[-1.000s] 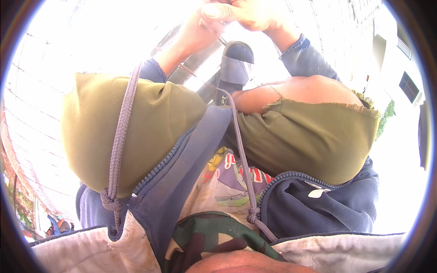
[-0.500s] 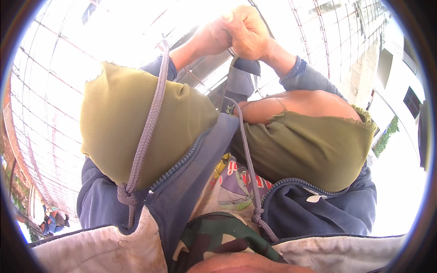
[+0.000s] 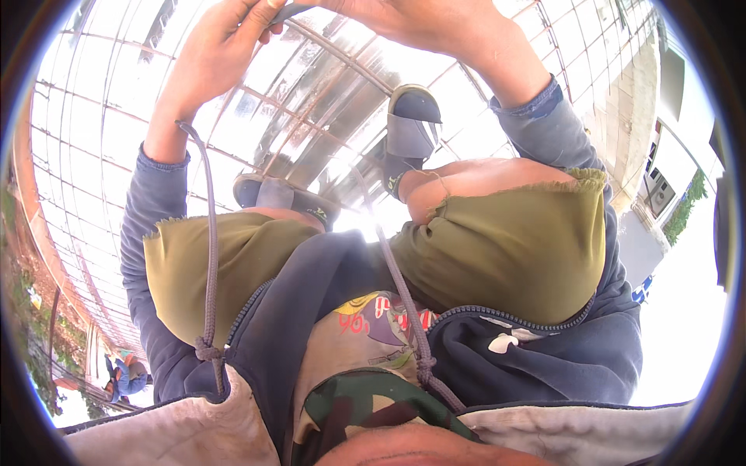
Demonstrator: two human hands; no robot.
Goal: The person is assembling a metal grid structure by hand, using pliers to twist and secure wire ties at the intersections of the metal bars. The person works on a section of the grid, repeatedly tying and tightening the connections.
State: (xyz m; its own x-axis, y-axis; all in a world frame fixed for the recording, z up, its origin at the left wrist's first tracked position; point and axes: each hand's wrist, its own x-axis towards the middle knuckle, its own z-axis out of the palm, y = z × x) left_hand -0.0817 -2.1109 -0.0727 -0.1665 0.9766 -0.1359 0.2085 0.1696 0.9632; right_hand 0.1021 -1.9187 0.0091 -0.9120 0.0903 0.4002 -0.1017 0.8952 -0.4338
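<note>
At the upper left, my left hand [image 3: 214, 58] has its fingers closed on a short dark grey strip [image 3: 292, 12], whose exact kind I cannot make out. My right hand [image 3: 435, 22] reaches in from the right at the top edge, close to the strip's other end. Its fingers are mostly cut off by the picture's rim. Beneath both hands runs a grid of thin steel bars [image 3: 342, 54]. I am squatting on it, with one dark slip-on shoe [image 3: 413, 116] below my right hand and another shoe [image 3: 264, 190] further left.
Shiny, sheet-like surfaces [image 3: 299, 144] show under the bars. A pale concrete wall [image 3: 622, 132] borders the grid on the right. At the far lower left another person [image 3: 128, 377] is visible in the distance. A hood cord [image 3: 211, 233] hangs before my left knee.
My hands were together in front of my knees; now they are apart, the left further left and both higher in view. My left knee has dropped, uncovering the left shoe.
</note>
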